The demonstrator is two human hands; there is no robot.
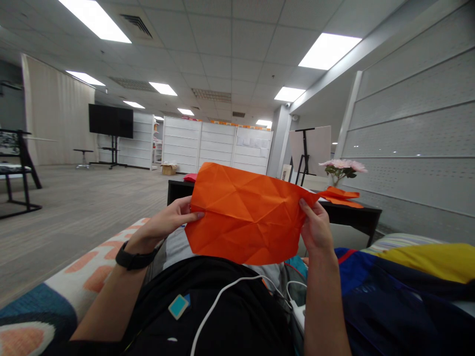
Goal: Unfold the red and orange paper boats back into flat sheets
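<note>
A creased sheet of orange paper (245, 212) is stretched between my two hands above my lap. Its left edge is pinched by my left hand (180, 215), thumb on the near face and the other fingers behind. On the opposite side my right hand (315, 222) grips the right edge, its thumb near the upper corner. Fold lines cross the sheet in several directions. Beyond my right hand, a folded orange paper piece (341, 196) lies on the dark table (356, 217); whether it joins the sheet I cannot tell.
A white cable (222, 294) runs over my black shirt to a white device (299, 314). Pink flowers (343, 167) stand on the table's right side. Dark blue clothing (389, 301) lies at my right, a patterned cover (92, 267) at my left. A screen (111, 120) stands farther back.
</note>
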